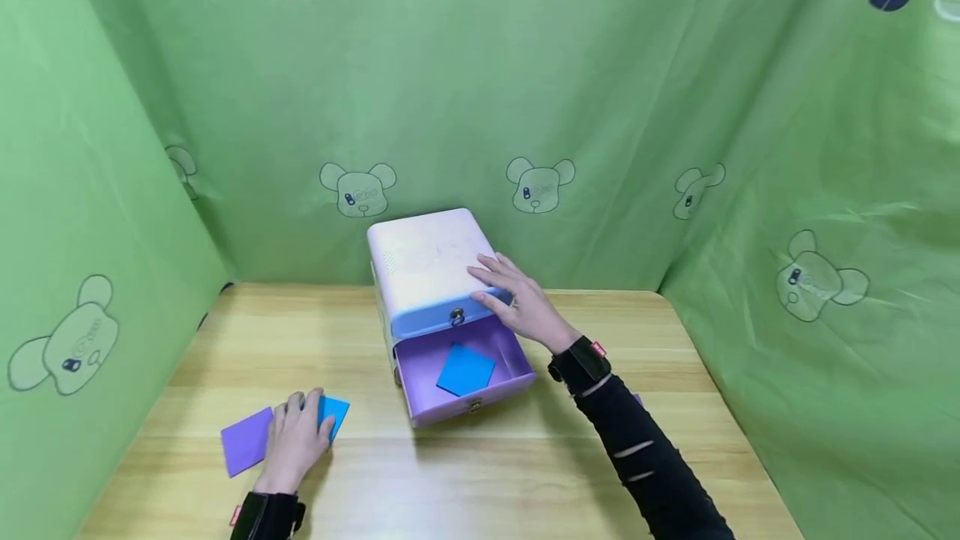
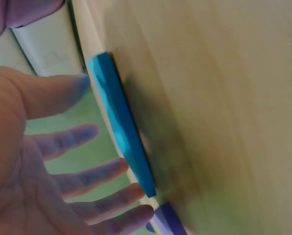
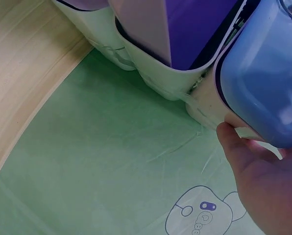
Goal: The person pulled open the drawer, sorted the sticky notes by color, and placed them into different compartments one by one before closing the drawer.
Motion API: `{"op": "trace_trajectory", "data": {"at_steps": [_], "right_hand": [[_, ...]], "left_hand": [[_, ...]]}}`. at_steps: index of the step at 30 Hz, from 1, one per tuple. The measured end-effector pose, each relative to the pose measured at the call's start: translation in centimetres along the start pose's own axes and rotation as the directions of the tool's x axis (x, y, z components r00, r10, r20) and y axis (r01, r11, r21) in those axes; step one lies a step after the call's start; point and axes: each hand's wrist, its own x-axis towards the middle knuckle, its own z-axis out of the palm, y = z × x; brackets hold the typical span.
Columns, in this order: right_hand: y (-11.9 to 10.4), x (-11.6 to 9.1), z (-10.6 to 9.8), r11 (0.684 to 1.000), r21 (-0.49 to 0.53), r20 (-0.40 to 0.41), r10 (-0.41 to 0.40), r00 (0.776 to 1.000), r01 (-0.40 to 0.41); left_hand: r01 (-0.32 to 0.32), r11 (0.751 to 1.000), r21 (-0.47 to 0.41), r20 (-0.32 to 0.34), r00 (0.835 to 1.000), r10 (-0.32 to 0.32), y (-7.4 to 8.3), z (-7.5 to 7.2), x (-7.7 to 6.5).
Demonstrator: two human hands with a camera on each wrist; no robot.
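Observation:
A small white drawer box (image 1: 431, 252) stands at the back of the table, with a blue top drawer (image 1: 427, 317) closed and a purple drawer (image 1: 450, 407) below it pulled out. Inside the purple drawer lies a flat blue piece (image 1: 467, 369). My right hand (image 1: 528, 307) rests on the box's top right corner, fingers extended over the top, thumb near the blue front. Another flat blue piece (image 2: 119, 122) lies on the table, with my left hand (image 1: 294, 436) over it, fingers spread. Left of that hand is a flat purple piece (image 1: 246, 442), partly covered by it.
The wooden table (image 1: 495, 482) is enclosed by green cloth (image 1: 450, 82) printed with mouse heads, close behind the box. A bit of purple (image 1: 637, 398) shows beside the right sleeve. Another drawer unit (image 3: 99, 36) sits beneath the pulled-out drawer.

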Motion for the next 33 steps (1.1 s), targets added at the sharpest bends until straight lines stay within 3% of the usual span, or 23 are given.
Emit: {"op": "trace_trajectory", "data": {"at_steps": [4, 12, 21, 33], "right_hand": [[-0.1, -0.1, 0.1, 1.000, 0.021, 0.010, 0.008, 1.000, -0.008], [-0.1, 0.0, 0.0, 0.999, 0.036, -0.019, -0.002, 1.000, 0.003], [-0.4, 0.3, 0.1, 0.999, 0.038, -0.012, 0.008, 1.000, -0.008], [0.3, -0.3, 0.8, 0.999, 0.042, -0.036, 0.026, 0.999, -0.025]], "left_hand": [[0.036, 0.999, -0.004, 0.043, 0.998, -0.036, -0.2, 0.1, -0.1], [0.072, 0.996, -0.048, 0.010, 0.997, -0.071, 0.7, -0.3, 0.5], [0.241, 0.964, -0.114, 0.039, 0.970, -0.238, 1.6, -0.8, 1.3], [0.269, 0.954, -0.129, 0.143, 0.957, -0.250, 1.2, -1.0, 1.3]]}}
